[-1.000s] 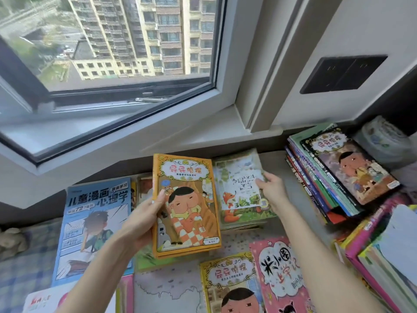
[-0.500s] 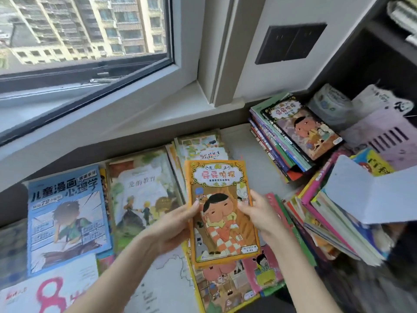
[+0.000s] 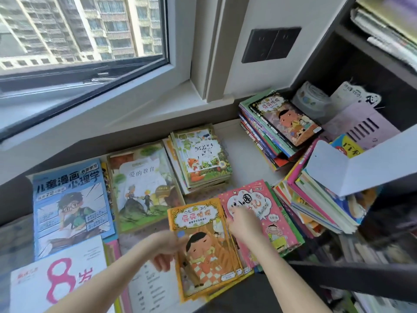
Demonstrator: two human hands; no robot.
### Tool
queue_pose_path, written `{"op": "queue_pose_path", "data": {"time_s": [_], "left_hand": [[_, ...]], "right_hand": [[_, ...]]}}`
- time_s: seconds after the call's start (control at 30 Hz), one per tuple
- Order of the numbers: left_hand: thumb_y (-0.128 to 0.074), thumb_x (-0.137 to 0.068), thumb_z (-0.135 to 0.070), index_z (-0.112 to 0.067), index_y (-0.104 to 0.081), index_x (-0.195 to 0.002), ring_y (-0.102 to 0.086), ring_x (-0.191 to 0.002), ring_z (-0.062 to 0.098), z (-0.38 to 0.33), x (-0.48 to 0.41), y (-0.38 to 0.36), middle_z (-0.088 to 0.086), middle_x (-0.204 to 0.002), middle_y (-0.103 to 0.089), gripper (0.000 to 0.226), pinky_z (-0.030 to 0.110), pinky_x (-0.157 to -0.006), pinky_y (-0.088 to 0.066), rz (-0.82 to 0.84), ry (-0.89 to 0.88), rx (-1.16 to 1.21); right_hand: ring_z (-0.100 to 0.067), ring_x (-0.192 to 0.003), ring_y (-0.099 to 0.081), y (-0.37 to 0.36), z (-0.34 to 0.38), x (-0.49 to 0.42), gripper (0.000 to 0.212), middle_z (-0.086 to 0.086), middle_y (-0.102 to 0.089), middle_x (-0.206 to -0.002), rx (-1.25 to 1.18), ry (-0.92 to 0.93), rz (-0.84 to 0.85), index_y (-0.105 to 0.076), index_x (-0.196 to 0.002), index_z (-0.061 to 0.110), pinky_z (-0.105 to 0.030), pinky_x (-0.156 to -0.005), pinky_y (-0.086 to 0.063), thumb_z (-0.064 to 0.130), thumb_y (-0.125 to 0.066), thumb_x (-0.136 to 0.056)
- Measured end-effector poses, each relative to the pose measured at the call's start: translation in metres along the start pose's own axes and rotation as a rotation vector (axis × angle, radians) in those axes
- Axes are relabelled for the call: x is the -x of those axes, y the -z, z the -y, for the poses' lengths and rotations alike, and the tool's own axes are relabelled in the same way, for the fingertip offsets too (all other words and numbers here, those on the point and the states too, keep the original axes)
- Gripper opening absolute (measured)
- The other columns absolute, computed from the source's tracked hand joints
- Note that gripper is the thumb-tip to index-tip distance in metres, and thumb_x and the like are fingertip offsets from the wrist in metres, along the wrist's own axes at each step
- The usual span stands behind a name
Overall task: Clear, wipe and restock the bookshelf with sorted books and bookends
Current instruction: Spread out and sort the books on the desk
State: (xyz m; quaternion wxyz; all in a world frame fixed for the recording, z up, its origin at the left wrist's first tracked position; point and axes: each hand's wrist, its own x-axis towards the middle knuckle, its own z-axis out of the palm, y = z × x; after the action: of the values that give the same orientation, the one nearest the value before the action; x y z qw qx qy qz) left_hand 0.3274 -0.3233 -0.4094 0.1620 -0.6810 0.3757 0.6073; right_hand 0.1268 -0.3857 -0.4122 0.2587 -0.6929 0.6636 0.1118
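So, biggest first: the bench (image 3: 234,136) under the window carries one blue comic book (image 3: 72,204), one green storybook (image 3: 142,186), one fox-cover pile (image 3: 203,159) and one pink book (image 3: 273,222). The orange book (image 3: 209,251), with a cartoon kid in a checked top on its cover, lies on a small pile at the front edge. The left hand (image 3: 165,247) pinches its left edge. The right hand (image 3: 244,224) touches its right edge, too blurry to tell the grip.

A: Where's the orange book (image 3: 205,247)?
B: A second ago the left hand (image 3: 167,249) held it up alone. Now it's down on the near stack (image 3: 247,271), beside the pink book (image 3: 259,213).
A: And the right hand (image 3: 243,224)?
B: It's off the fox book (image 3: 203,154) and at the orange book's right edge.
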Motion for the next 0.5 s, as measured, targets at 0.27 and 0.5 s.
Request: {"op": "queue_pose_path", "data": {"time_s": [0.27, 0.5], "left_hand": [[-0.039, -0.102, -0.038, 0.001, -0.064, -0.09, -0.063, -0.051, 0.013, -0.066, 0.019, 0.051, 0.008, -0.067, -0.068, 0.047, 0.023, -0.05, -0.054, -0.268, -0.294, 0.216], [-0.049, -0.099, -0.031, -0.004, -0.065, -0.101, -0.067, -0.068, 0.018, -0.117, 0.015, 0.071, 0.013, -0.086, -0.071, 0.031, 0.027, -0.064, -0.06, -0.225, -0.453, 0.451]], "right_hand": [[-0.034, -0.118, -0.049, 0.118, -0.015, -0.067, 0.06, -0.018, -0.05, -0.134, 0.034, -0.224, -0.551, -0.039, -0.14, 0.01, -0.04, -0.09, -0.045, 0.037, -0.061, -0.091], [-0.047, -0.132, -0.032, 0.161, -0.039, -0.142, 0.105, -0.028, -0.032, -0.145, 0.368, -0.319, -0.433, -0.014, -0.148, 0.019, -0.055, -0.109, -0.027, 0.069, -0.065, -0.071]]}}
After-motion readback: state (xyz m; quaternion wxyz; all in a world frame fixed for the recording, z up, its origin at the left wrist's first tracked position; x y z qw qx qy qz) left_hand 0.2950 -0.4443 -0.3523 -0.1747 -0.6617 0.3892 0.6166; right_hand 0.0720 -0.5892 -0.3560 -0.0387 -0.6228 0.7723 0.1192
